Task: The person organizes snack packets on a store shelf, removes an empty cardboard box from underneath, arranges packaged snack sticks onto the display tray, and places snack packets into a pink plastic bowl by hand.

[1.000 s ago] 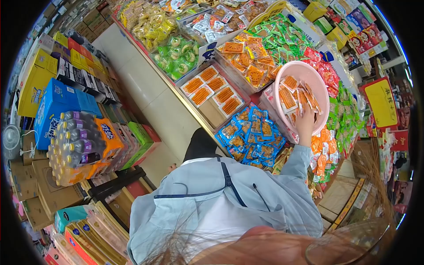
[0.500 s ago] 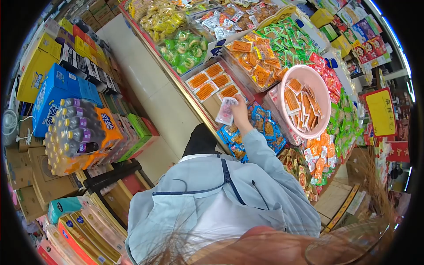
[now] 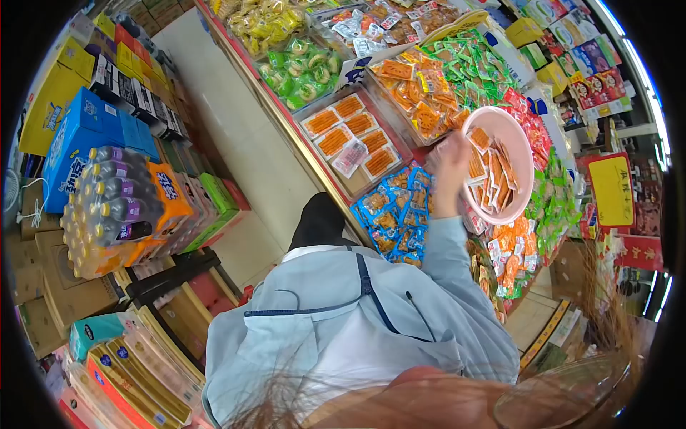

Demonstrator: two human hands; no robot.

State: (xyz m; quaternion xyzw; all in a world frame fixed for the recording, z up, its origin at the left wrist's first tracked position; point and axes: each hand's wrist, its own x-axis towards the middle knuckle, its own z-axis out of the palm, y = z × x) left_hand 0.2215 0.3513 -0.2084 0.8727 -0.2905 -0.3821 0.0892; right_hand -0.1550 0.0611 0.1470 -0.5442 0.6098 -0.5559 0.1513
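Note:
My right hand (image 3: 450, 175) is smeared by motion at the left rim of the pink basket (image 3: 527, 154); whether its fingers hold anything cannot be made out. Inside the basket lie several flat packs of orange strips (image 3: 493, 175). To the left, a clear bin (image 3: 341, 179) holds similar orange packs (image 3: 349, 106) laid in rows. One pack with its pale printed side up (image 3: 350, 158) lies at the lower part of these rows. Blue snack packets (image 3: 393, 214) are just below my right hand. My left hand is out of view.
Orange snack bags (image 3: 429, 93), green packets (image 3: 471, 64) and green-wrapped rolls (image 3: 300, 71) fill bins around. Bundled dark bottles (image 3: 121, 193) and a blue carton (image 3: 86, 139) stand at the left, across the aisle floor (image 3: 236, 136). A yellow sign (image 3: 611, 189) stands at right.
My right hand went from the basket to the bin with a pack, which now lies there pale side up. The hand has since moved back right to the basket's rim.

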